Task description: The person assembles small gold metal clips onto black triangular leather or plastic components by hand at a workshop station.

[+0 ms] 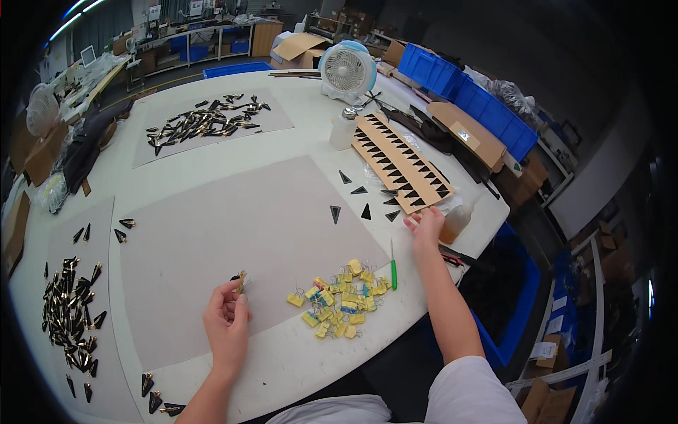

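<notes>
My left hand (pixel 227 311) is closed in a pinch over the near edge of the grey mat (pixel 212 233). Between its fingertips sits a small gold-coloured metal piece (pixel 242 280); whether a black part is attached to it is hidden by the fingers. Over on the right, my right hand (pixel 426 227) is at the near end of a tan cardboard strip (pixel 385 159) lined with rows of black triangles. Its fingers are apart, and I see nothing held in them. Loose black triangular pieces (pixel 335 214) lie left of the strip.
Yellow binder clips (pixel 346 300) are heaped at the front edge beside a green-handled awl (pixel 394 274). Black-and-gold pieces (pixel 70 311) cover the left mat; more (pixel 205 120) lie at the back. A fan (pixel 347 69), a clear bottle (pixel 344 129) and an amber-liquid bottle (pixel 455 225) stand rightward.
</notes>
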Demonstrator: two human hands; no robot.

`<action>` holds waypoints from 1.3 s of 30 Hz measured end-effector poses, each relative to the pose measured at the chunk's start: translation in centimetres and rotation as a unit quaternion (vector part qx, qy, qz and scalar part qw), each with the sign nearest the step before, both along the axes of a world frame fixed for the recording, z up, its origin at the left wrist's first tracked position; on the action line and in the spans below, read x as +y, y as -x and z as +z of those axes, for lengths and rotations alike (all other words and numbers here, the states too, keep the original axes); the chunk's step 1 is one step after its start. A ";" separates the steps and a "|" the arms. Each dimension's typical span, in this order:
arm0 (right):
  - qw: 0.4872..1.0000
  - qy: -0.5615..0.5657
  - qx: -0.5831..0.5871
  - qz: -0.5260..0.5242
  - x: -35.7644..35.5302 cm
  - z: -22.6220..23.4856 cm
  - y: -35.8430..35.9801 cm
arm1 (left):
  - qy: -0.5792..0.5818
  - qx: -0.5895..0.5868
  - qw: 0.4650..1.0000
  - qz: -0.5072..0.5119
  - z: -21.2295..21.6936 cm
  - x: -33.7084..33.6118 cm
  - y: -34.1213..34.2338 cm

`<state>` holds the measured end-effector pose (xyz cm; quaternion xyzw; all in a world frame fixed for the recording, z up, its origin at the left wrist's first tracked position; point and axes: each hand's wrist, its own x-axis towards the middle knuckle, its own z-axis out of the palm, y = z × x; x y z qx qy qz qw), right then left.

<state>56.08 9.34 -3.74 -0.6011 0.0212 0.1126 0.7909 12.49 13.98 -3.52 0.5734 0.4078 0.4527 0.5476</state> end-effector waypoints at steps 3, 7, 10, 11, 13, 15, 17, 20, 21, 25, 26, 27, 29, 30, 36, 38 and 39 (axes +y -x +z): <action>0.904 0.226 -0.346 0.107 0.0 0.6 -0.8 | 0.005 0.011 1.000 -0.006 0.3 -0.1 -0.3; 0.708 0.450 -0.507 0.197 2.4 2.0 -2.8 | 0.007 0.010 1.000 -0.004 0.6 -0.1 -0.5; 0.506 0.492 -0.697 0.130 4.4 1.5 -2.1 | 0.008 0.006 1.000 0.003 0.5 0.1 -0.3; 0.446 0.510 -0.730 0.096 4.8 1.4 -2.3 | 0.010 0.010 1.000 0.000 0.6 0.0 -0.4; 0.461 0.507 -0.721 0.103 5.0 1.4 -2.9 | 0.011 0.013 1.000 0.000 0.6 0.0 -0.5; 0.513 0.493 -0.696 0.101 5.4 1.7 -2.6 | 0.013 0.012 1.000 -0.003 0.6 0.0 -0.6; 0.597 0.468 -0.631 0.163 5.4 2.0 -1.8 | 0.011 0.016 1.000 -0.005 0.5 0.1 -0.5; 0.675 0.433 -0.544 0.249 5.2 2.0 -0.6 | 0.010 0.023 1.000 -0.005 0.3 0.0 -0.4; 0.677 0.427 -0.533 0.276 5.1 1.9 -0.4 | 0.011 0.023 1.000 0.000 0.3 0.0 -0.5; 0.739 0.373 -0.474 0.299 4.4 2.6 -0.5 | 0.011 0.018 1.000 -0.003 0.3 -0.1 -0.7; 0.740 0.373 -0.473 0.300 4.4 2.9 -0.2 | 0.009 0.014 1.000 -0.002 0.3 0.0 -0.7; 0.735 0.386 -0.465 0.306 4.3 3.4 0.2 | 0.006 0.011 1.000 -0.002 0.3 0.0 -0.7; 0.731 0.401 -0.457 0.310 4.0 3.5 0.4 | 0.007 0.014 1.000 -0.005 0.3 0.0 -0.6; 0.701 0.399 -0.512 0.294 3.9 3.3 0.3 | 0.007 0.016 1.000 -0.009 0.3 0.0 -0.7; 0.666 0.340 -0.519 0.413 4.2 3.5 3.2 | 0.003 0.011 1.000 -0.007 0.2 0.0 -0.5; 0.685 0.289 -0.500 0.443 5.2 3.0 4.5 | 0.004 0.012 1.000 -0.007 0.4 -0.1 -0.7; 0.660 0.273 -0.549 0.434 6.0 2.7 5.1 | 0.006 0.012 1.000 -0.009 0.5 -0.1 -0.8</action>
